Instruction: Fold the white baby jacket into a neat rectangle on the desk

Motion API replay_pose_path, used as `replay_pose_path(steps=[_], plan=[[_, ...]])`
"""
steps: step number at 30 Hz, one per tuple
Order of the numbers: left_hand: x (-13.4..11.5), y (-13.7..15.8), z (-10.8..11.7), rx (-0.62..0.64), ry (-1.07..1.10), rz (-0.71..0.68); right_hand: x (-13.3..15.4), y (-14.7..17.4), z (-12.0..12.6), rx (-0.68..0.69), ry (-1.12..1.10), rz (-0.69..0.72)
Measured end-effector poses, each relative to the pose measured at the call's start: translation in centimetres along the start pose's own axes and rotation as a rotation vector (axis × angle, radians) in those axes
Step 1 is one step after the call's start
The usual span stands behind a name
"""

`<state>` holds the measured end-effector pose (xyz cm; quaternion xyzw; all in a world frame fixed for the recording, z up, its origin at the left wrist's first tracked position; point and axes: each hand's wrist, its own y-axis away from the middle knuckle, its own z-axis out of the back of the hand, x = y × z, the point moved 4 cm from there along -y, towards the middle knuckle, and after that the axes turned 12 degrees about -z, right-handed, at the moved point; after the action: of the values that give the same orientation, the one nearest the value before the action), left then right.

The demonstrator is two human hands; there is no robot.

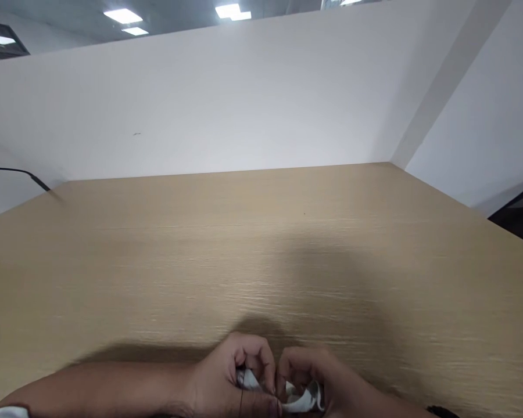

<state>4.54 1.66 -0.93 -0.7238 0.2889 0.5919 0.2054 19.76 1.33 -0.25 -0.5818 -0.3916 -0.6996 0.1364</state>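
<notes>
At the near edge of the view, my left hand [237,377] is closed, its fingers curled around part of a crumpled white piece [303,402] that looks like thin cloth or paper; I cannot tell which. My right hand [326,377] pinches the same piece from the other side, fingertips against those of the left. Folds of it show inside both hands, and the rest is hidden by fingers and the frame's bottom edge. A thin dark line, perhaps a thread [242,395], runs down by the left thumb.
Both hands are over a light wood-grain tabletop [200,249]. A white partition [226,104] rises behind it, with another white panel [483,128] on the right. A black cable [17,169] enters at left, and a dark object [520,212] stands at the right edge.
</notes>
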Motion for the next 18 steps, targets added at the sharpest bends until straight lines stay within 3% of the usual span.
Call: replay_pose_path(steps=[4, 11, 14, 18], plan=[[0.2, 0.2, 0.1, 0.013, -0.009, -0.013, -0.6, -0.3, -0.4, 0.037, 0.018, -0.066], [0.1, 0.2, 0.2, 0.057, -0.074, -0.021, 0.2, -0.2, -0.4, -0.021, 0.055, 0.029], [0.0, 0.2, 0.4, 0.128, -0.211, -0.049, 0.2, 0.1, -0.3, -0.024, 0.051, 0.045], [-0.2, 0.3, 0.7, 0.224, -0.506, -0.184, 0.1, 0.7, 0.0, -0.055, 0.079, 0.061]])
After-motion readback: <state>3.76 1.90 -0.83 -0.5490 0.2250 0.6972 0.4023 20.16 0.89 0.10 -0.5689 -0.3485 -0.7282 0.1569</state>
